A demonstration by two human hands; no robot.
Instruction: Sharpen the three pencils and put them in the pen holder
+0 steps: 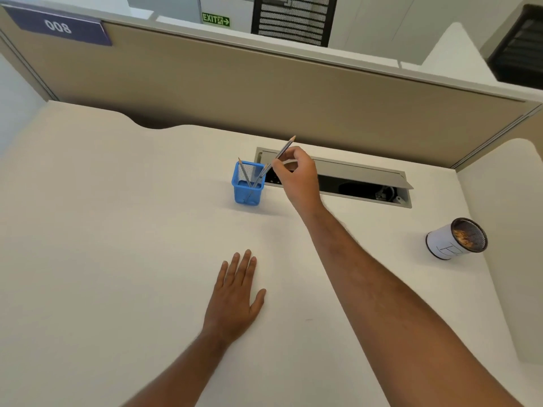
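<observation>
We judged the task nearly complete: two pencils [244,174] stood in the pen holder [247,188]; our right hand [299,177] pinched the third pencil [279,156], lower end inside. Left hand [235,295] lay flat, holding nothing.

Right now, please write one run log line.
right hand: pinches pencil, lower end in blue pen holder | left hand: flat on desk

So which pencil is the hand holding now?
The long tilted pencil, pinched by the right hand, lower end inside the blue holder. The other pencil stands free.
</observation>
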